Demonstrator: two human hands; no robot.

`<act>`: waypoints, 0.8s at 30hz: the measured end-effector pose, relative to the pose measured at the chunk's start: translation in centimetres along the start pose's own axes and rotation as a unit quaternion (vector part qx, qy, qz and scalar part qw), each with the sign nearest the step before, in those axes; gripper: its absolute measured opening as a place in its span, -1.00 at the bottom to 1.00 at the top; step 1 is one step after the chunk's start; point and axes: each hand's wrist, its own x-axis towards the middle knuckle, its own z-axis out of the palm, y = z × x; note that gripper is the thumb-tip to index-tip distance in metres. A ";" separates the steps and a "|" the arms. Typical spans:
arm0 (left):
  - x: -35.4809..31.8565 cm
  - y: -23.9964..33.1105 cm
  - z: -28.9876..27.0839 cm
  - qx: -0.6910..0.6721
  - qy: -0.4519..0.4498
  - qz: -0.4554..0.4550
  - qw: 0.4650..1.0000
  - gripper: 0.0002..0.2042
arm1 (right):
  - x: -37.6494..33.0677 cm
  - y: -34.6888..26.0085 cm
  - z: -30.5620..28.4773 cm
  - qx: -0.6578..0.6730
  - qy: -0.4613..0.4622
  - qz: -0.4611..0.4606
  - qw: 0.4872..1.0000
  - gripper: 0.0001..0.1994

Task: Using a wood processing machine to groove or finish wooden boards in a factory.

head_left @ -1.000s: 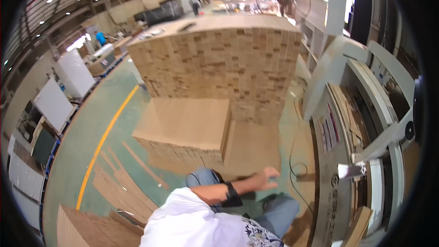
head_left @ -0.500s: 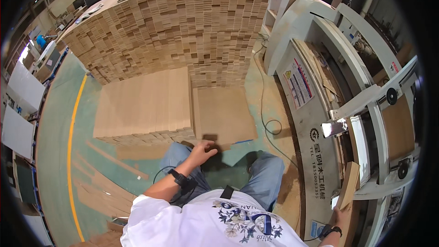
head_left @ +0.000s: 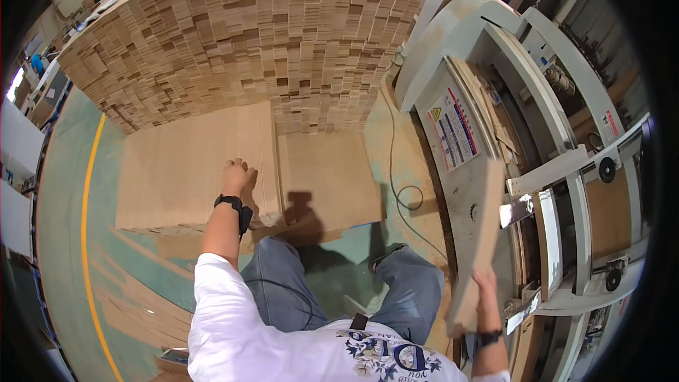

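My left hand (head_left: 239,177) rests on top of the low stack of brown boards (head_left: 191,159), near its right side, fingers apart and slightly bent, holding nothing. At the right, my right hand (head_left: 485,288) is closed on a long, thick wooden board (head_left: 483,230). That board is tilted lengthwise in front of the machine, its far end raised beside the machine's side panel. Part of my right hand's grip is hidden by the board.
A tall stack of brown strips (head_left: 283,49) stands behind the low one. A flat brown sheet (head_left: 329,177) lies on the floor to its right. The grey-white machine (head_left: 559,120) fills the right side. A cable (head_left: 393,141) loops on the floor near it.
My left hand has gone forward and left from above my knees onto the low stack. My right hand has brought the board up and leftward, away from the machine. The view has shifted.
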 end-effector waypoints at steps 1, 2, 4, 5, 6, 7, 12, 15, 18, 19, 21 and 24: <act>0.4 -0.1 0.9 0.012 0.018 -0.005 1.000 -0.45 | 2.5 0.2 3.3 0.075 -0.069 0.039 0.994 -0.47; 0.4 -0.2 2.0 0.025 0.037 -0.009 0.999 -0.43 | 5.3 1.1 7.2 0.090 -0.072 0.075 0.990 -0.54; 0.5 -0.5 3.9 0.067 0.034 -0.034 0.997 -0.36 | 10.7 3.6 15.3 0.131 -0.171 0.180 0.960 -0.56; 0.2 -0.7 4.8 0.086 0.055 -0.020 0.995 -0.37 | 12.5 5.3 19.1 0.126 -0.206 0.190 0.951 -0.56; -0.1 -1.0 5.6 0.107 0.094 0.000 0.990 -0.37 | 14.5 7.0 23.1 0.146 -0.244 0.219 0.933 -0.56; 0.0 -1.3 6.2 0.132 0.096 0.002 0.987 -0.37 | 16.3 8.7 27.5 0.169 -0.292 0.229 0.913 -0.57; 0.2 -2.4 7.4 0.104 0.119 0.025 0.987 -0.39 | 20.6 15.9 46.6 0.206 -0.299 0.287 0.886 -0.55; 0.4 -2.2 7.2 0.117 0.128 0.034 0.984 -0.40 | 20.8 17.6 56.8 0.116 -0.333 0.126 0.927 -0.34; 0.4 -2.0 7.2 0.123 0.119 0.032 0.985 -0.39 | 22.0 17.6 58.2 0.087 -0.338 0.144 0.926 -0.37; 0.5 -2.0 7.1 0.127 0.125 0.029 0.984 -0.39 | 22.3 17.2 57.8 0.112 -0.351 0.138 0.920 -0.35; 0.5 -2.0 7.0 0.123 0.125 0.030 0.984 -0.39 | 22.7 16.4 56.1 0.144 -0.345 0.156 0.914 -0.32; 0.7 -2.2 7.0 0.117 0.119 0.035 0.985 -0.39 | 23.1 16.0 54.6 0.130 -0.311 0.150 0.930 -0.22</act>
